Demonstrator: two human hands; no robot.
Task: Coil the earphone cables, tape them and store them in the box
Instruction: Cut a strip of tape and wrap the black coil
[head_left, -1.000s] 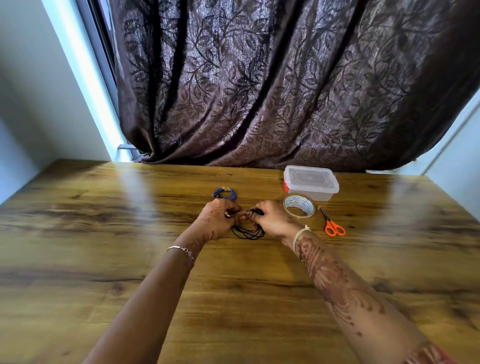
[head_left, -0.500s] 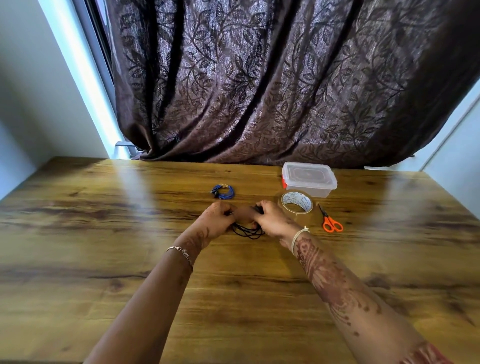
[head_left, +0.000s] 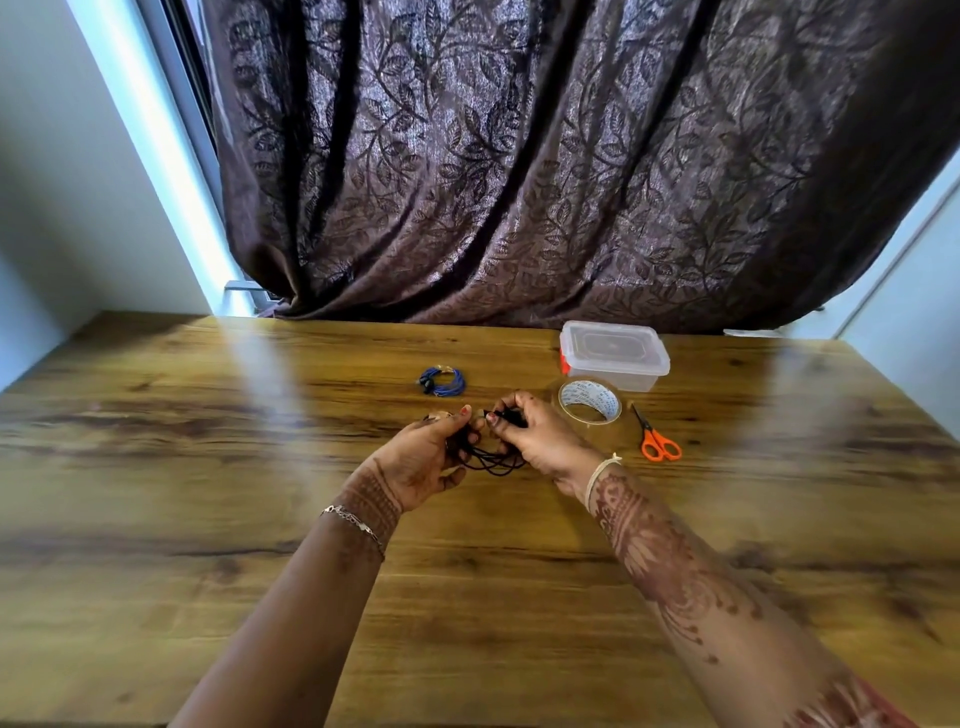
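In the head view we judge the coiling of the black cable (head_left: 491, 462) to be the step in hand. It hangs in loops between the two hands, just above the table (head_left: 208, 467). The left hand (head_left: 421, 457) grips the bundle with curled fingers, and the right hand (head_left: 540, 441) pinches its upper end (plug or earbud, we cannot tell). A blue coil (head_left: 442, 381) lies beyond them, already wound. Next, we think, one hand must keep the loops together while the other fetches the tape (head_left: 589, 402) near the right hand, with the scissors (head_left: 657, 441) and lidded box (head_left: 615, 358) close by. Both forearms reach forward, the hands nearly meeting.
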